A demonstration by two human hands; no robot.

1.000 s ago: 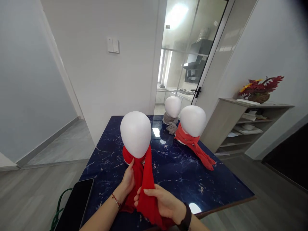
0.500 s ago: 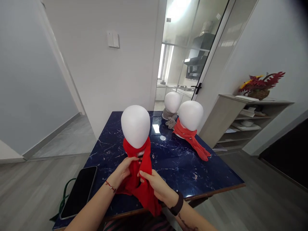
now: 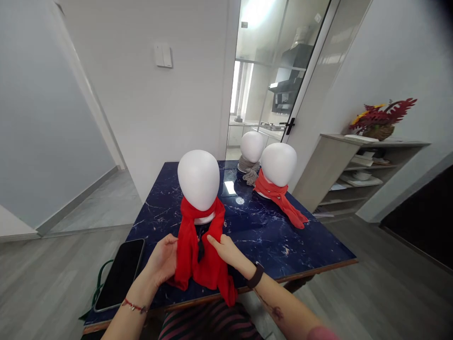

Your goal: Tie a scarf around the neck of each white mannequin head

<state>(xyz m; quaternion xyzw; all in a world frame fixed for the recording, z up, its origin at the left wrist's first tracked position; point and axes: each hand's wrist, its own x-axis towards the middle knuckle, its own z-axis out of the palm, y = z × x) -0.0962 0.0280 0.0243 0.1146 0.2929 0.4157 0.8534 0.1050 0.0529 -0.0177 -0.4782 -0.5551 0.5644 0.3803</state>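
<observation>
A red scarf (image 3: 186,241) hangs around the neck of the nearest white mannequin head (image 3: 198,179), its two ends draping down the front toward the table edge. My left hand (image 3: 163,259) is at the outer edge of the left end, thumb on the cloth and some fingertips hidden by it. On the other end, my right hand (image 3: 228,250) grips the cloth with the thumb on top and fingers underneath. A dark gap shows between the two ends below the neck.
On the dark blue marbled table (image 3: 255,245), a second head (image 3: 279,164) wears a coral scarf (image 3: 283,200) and a third head (image 3: 252,146) a grey scarf (image 3: 249,171). A black tablet (image 3: 120,274) lies at the left edge. Shelves (image 3: 364,165) stand at right.
My left hand has moved left and outward. The scarf ends, bunched together before, now hang spread apart, with the neck opening wider. My right hand has risen slightly, still on its end.
</observation>
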